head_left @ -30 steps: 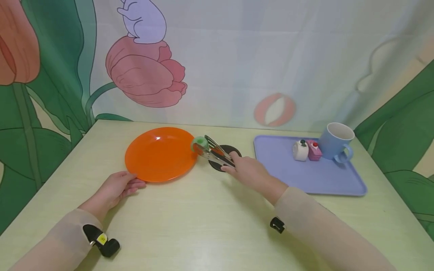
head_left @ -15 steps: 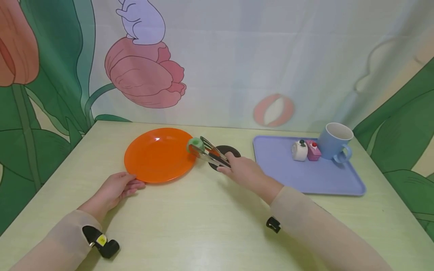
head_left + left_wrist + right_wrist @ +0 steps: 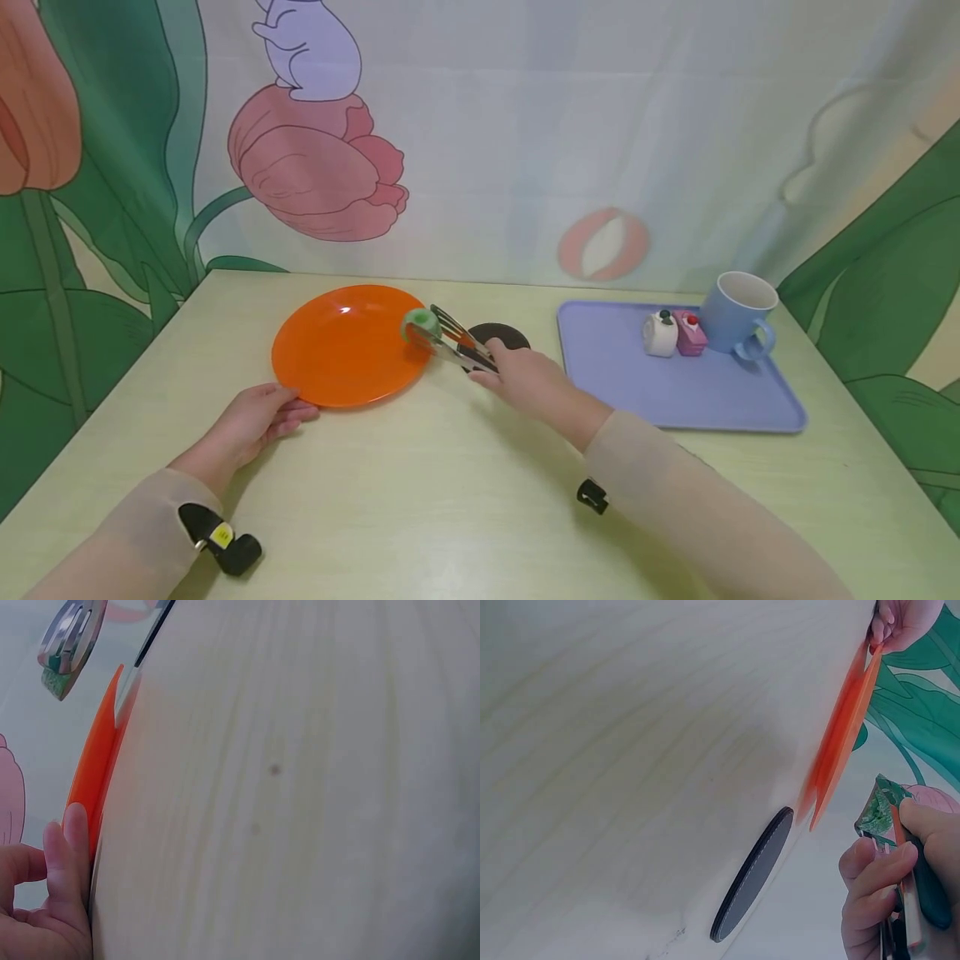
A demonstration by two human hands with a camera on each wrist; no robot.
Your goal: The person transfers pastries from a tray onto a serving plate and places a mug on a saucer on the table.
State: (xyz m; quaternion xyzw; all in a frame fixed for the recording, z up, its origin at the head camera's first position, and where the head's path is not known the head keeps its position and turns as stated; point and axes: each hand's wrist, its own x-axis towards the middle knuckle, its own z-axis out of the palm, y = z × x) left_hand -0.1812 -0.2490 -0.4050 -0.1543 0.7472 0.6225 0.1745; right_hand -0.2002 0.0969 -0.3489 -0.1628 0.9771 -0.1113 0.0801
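Observation:
My left hand (image 3: 258, 421) pinches the near-left rim of an orange plate (image 3: 345, 350), thumb over the edge and fingers beneath. My right hand (image 3: 525, 379) grips metal tongs (image 3: 450, 337) with dark handle parts. Between the tongs' tips is a small green toy cake (image 3: 420, 323), held above the plate's right edge. In the left wrist view the cake (image 3: 56, 682) is raised above the orange plate (image 3: 94, 765). The right wrist view shows fingers and thumb closed round the tongs (image 3: 904, 915), with the cake's far side hidden.
A dark round coaster (image 3: 506, 335) lies under the right hand, partly covered. On a lavender tray (image 3: 622, 392) at the right stand a white roll cake (image 3: 660, 335), a pink cake slice (image 3: 690, 335) and a blue mug (image 3: 727, 321). A printed curtain (image 3: 480, 150) hangs behind the table.
The right hand has moved left with the tongs and the green toy cake, from the plate's edge to slightly over it. The left hand stays on the rim.

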